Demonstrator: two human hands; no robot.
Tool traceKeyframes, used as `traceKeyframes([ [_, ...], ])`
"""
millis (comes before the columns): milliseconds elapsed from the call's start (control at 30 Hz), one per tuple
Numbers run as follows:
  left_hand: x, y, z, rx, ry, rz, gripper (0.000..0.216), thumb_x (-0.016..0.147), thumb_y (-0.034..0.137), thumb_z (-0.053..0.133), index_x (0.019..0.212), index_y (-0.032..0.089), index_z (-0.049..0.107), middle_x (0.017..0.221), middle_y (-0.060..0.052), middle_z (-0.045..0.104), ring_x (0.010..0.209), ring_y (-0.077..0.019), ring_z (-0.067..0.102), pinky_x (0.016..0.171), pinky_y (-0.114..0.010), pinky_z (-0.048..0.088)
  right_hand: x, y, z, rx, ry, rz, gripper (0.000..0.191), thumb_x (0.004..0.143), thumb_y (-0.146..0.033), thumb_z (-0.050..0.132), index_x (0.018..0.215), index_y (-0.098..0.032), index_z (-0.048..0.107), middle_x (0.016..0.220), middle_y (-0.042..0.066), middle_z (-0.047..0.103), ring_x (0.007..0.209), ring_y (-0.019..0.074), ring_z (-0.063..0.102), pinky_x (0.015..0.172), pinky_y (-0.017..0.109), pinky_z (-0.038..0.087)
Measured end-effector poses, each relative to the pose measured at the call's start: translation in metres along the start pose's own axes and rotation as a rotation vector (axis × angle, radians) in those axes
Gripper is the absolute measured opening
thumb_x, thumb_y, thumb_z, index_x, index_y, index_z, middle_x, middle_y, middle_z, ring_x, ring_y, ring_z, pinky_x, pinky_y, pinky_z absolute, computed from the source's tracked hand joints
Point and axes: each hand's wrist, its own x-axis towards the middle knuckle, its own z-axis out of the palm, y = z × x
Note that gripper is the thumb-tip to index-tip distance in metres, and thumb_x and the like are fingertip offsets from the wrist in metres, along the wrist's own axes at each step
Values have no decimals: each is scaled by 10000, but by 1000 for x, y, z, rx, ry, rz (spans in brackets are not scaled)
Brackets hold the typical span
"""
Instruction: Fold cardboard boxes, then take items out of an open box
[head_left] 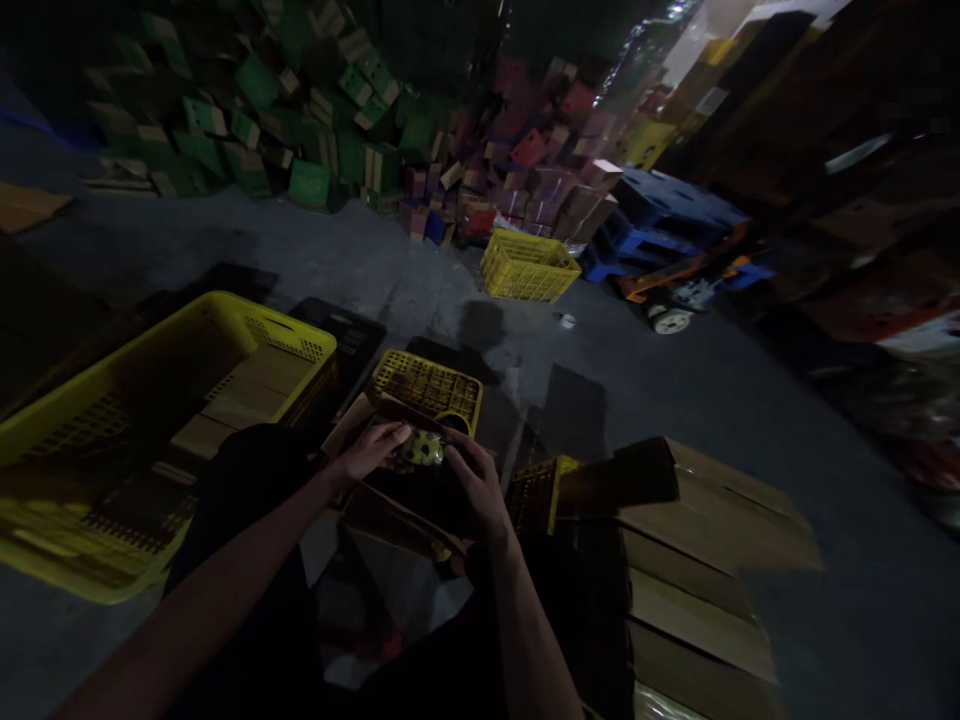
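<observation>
Between my two hands is a small yellow-green packet [424, 448] with dark spots and a shiny, plastic-like surface; its exact kind is too dim to make out. My left hand [375, 450] grips its left end with the thumb on top. At its right end, my right hand [474, 474] is closed with curled fingers. Both hands are over an open cardboard box [397, 520], whose inside is dark. Just behind the box stands a yellow crate [431, 385], with a round yellow ring-like thing [454, 422] at its near corner.
On the left a large yellow crate [112, 375] holds flat cardboard boxes [255, 385]. More flattened cardboard [712, 590] is stacked at right. Farther off are a yellow crate [529, 268], blue pallets [667, 215], a pallet jack [679, 295] and heaps of green boxes [309, 183].
</observation>
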Motion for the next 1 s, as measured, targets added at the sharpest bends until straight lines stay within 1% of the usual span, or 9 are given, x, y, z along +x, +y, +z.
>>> traceKeyframes([
  [300,1,1,-1,-3,-14,-45,609,801,668,694,1117,148,666,1030,-113,723,742,-203,735,636,-336,637,3,15,0,43,49,2,422,912,-556,603,1162,-247,747,1195,61,743,1135,267,668,1015,429,507],
  [433,-3,6,1,-37,-79,-48,648,815,596,727,1322,221,581,1278,-138,648,955,-244,726,718,-343,629,4,22,1,83,62,42,411,887,-546,637,1107,-223,764,1136,69,761,1084,267,685,963,407,530],
  [500,-7,10,3,-48,-116,-33,758,787,494,798,1438,276,479,1366,-136,595,1050,-261,699,781,-362,620,4,24,1,98,70,56,409,868,-545,654,1079,-214,770,1107,71,768,1057,272,692,941,406,537],
  [567,-11,14,5,-42,-140,-19,892,758,421,838,1513,320,374,1366,-127,593,1044,-258,700,814,-379,609,5,25,2,99,73,65,414,861,-548,650,1067,-210,770,1091,73,772,1033,272,697,921,400,542],
  [633,-12,18,5,-26,-156,1,863,764,429,827,1504,309,398,1334,-121,610,1037,-260,697,827,-390,603,5,25,3,80,70,63,414,879,-536,620,1100,-213,757,1114,73,766,1042,266,693,924,391,540],
  [700,-11,20,4,24,-134,39,703,784,478,791,1401,257,534,1298,-118,628,1075,-272,673,813,-367,603,6,25,2,32,56,35,397,912,-478,576,1170,-217,727,1177,74,746,1085,257,680,949,385,527],
  [833,-4,18,-4,181,61,114,573,771,543,769,1219,207,649,1196,-105,679,992,-252,682,709,-294,596,6,33,1,-224,-69,-90,352,901,-264,533,1208,-212,698,1196,85,734,1094,245,677,963,381,510],
  [933,1,12,-10,232,169,99,604,740,540,784,1201,178,637,1120,-110,704,880,-242,700,672,-322,599,3,45,8,-377,-251,-138,345,837,-123,517,1074,-210,752,1021,65,774,950,218,709,871,322,531],
  [1000,3,7,-14,287,195,116,587,726,524,790,1176,175,648,1106,-108,708,911,-260,700,717,-352,601,-1,52,17,-436,-378,-139,310,804,-75,544,955,-216,775,911,41,777,857,195,710,797,273,534],
])
